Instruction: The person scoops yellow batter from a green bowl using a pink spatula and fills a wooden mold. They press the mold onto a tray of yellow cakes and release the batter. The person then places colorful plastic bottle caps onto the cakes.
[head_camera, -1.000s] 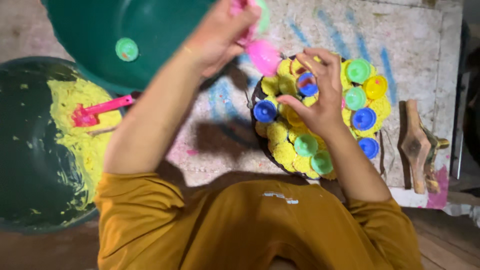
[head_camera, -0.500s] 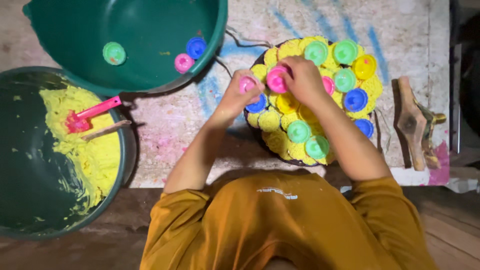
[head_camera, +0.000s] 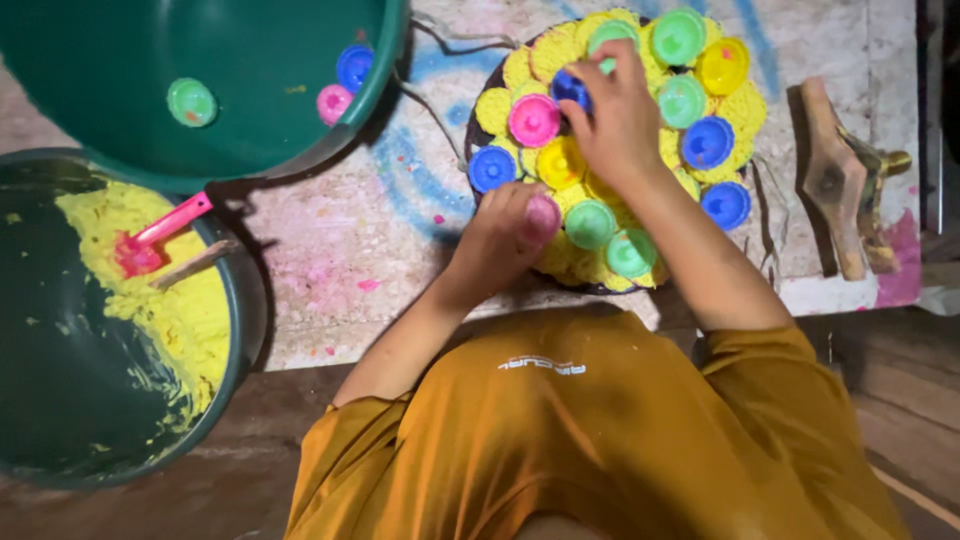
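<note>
Top view. Left hand (head_camera: 505, 235), fingers closed in a grip on a pink mould cup (head_camera: 543, 218), now presses it at the near-left edge of the round tray (head_camera: 478, 140); half a second earlier both hands met higher, at the tray's left side. Right hand (head_camera: 615, 115), fingers curled, rests on a blue cup (head_camera: 570, 88); whether it grips cannot be told. Yellow dough (head_camera: 150, 290) remains in the dark basin (head_camera: 240, 330) on the tabletop (head_camera: 330, 250).

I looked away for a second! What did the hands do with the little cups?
The left hand came down from the green bowl and now presses a pink plastic cup onto the round tray of yellow dough. The right hand shifted up onto a blue cup. Both bowls and the pink scoop stayed.
</note>
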